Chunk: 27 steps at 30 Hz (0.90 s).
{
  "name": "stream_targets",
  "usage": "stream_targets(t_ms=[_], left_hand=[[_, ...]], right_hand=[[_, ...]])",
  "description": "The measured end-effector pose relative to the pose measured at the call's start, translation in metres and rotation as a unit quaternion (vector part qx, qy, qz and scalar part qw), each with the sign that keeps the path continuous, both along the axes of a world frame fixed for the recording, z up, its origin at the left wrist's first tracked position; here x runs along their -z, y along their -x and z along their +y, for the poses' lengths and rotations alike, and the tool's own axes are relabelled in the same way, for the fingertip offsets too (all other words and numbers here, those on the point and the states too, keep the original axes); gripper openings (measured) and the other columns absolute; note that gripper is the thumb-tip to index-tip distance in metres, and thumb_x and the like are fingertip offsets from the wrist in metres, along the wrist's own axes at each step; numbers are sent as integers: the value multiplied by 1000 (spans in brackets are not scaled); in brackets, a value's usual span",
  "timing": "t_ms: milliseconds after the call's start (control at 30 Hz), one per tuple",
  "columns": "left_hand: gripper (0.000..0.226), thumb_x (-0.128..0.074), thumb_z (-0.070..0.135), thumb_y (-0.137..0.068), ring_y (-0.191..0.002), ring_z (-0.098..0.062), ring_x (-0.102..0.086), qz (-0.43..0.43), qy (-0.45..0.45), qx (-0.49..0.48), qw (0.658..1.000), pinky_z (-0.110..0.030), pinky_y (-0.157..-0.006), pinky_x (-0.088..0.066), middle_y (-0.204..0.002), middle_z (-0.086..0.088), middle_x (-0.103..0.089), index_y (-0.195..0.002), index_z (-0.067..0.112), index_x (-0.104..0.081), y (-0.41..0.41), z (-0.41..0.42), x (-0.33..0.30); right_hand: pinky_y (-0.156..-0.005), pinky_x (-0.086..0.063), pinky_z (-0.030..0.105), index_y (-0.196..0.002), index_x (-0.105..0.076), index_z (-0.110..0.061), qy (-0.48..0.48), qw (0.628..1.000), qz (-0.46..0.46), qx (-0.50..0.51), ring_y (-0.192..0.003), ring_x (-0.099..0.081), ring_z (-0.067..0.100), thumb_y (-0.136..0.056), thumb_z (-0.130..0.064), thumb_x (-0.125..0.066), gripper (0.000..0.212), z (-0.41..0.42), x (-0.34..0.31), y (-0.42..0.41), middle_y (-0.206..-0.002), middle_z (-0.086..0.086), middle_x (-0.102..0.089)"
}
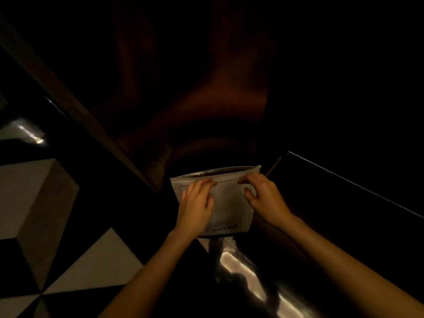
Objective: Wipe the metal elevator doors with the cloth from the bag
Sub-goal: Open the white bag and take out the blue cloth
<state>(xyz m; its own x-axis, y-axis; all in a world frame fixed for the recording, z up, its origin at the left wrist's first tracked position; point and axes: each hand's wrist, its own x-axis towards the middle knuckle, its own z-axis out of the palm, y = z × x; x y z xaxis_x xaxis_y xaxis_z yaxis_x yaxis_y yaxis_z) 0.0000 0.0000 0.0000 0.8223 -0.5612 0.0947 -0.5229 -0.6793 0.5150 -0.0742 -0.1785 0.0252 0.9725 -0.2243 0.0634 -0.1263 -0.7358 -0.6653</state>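
While the left hand [197, 200] and the right hand [261, 193] both pinch the near lip of the pale zip bag [229, 203] at its top edge, fingers curled over the seal, the step in hand looks like opening the bag, whose mouth already gapes a little just beyond the fingertips. Any cloth inside cannot be made out in the dim light. Next, one hand probably has to hold the lip while the other reaches in, with the dark metal doors [183, 76] standing just beyond the grip.
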Motion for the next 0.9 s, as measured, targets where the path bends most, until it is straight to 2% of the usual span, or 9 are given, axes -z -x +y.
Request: stream_targets(t_ms=[67,167,300,400,500,567,667,800,900], left_hand=[[42,-45,20,-84,-119,-20,-47,-77,-16,7,997,-32,-95,-33,-129,-2,-54,-124,17,-57,-2,-3,19],[48,-37,28,-81,-116,-21,-50,-178,-58,-1,982,-37,-90,-39,-128,-2,-55,-124,17,-56,-17,-6,40],[47,-42,26,-79,-113,-24,-53,-255,-108,-11,961,-37,-90,-31,-123,-4,-59,-122,15,-57,-34,-10,52],[41,-51,23,-79,-103,-24,-57,-271,-101,-14,957,-35,-87,-28,-110,-5,-63,-118,14,-60,-39,-13,60],[32,-59,19,-79,-88,-25,-58,-271,-87,-18,959,-35,-81,-32,-98,-7,-61,-110,14,-63,-38,-10,64],[23,-52,20,-82,-79,-24,-56,-264,-78,-1,961,-34,-73,-34,-90,-7,-57,-100,14,-65,-36,-7,66],[10,-62,16,-84,-73,-24,-55,-233,-48,34,971,-32,-59,-40,-87,-7,-55,-93,12,-64,-29,-2,65],[10,-66,17,-83,-73,-20,-57,-210,-46,76,974,-27,-53,-40,-88,-3,-55,-92,15,-65,-14,4,50],[18,-51,29,-89,-77,-18,-61,-190,-66,131,971,-26,-53,-45,-91,0,-56,-94,19,-65,-4,4,19]], right_hand=[[-91,-45,31,-108,-61,-11,40,998,-47,-4,-108,-53,19,-85,-4,-57,25,-3,21,-6,-110,5,-61],[-82,-48,38,-104,-61,-10,98,990,-99,-19,-101,-56,25,-81,-2,-60,24,-9,44,-19,-104,7,-61],[-78,-45,36,-108,-60,-10,178,979,-94,-15,-99,-53,26,-81,-6,-61,27,-10,55,-34,-108,8,-58],[-84,-45,35,-114,-56,-12,195,979,-60,-12,-108,-50,24,-84,-10,-58,31,-9,63,-37,-116,6,-55],[-85,-43,33,-120,-51,-14,186,982,-26,-8,-114,-48,23,-87,-12,-55,34,-9,66,-33,-121,6,-53],[-82,-44,32,-125,-47,-15,164,986,-12,2,-110,-51,23,-89,-15,-53,37,-10,66,-29,-120,6,-54],[-76,-52,37,-129,-46,-19,138,990,-18,3,-98,-60,23,-90,-17,-55,40,-8,68,-20,-113,5,-60],[-70,-53,40,-110,-61,-17,108,994,-12,23,-86,-64,26,-89,-20,-56,21,-7,63,-9,-96,8,-68],[-61,-50,37,-90,-63,-15,53,997,1,58,-68,-62,24,-86,-15,-56,9,-9,36,1,-77,11,-66]])
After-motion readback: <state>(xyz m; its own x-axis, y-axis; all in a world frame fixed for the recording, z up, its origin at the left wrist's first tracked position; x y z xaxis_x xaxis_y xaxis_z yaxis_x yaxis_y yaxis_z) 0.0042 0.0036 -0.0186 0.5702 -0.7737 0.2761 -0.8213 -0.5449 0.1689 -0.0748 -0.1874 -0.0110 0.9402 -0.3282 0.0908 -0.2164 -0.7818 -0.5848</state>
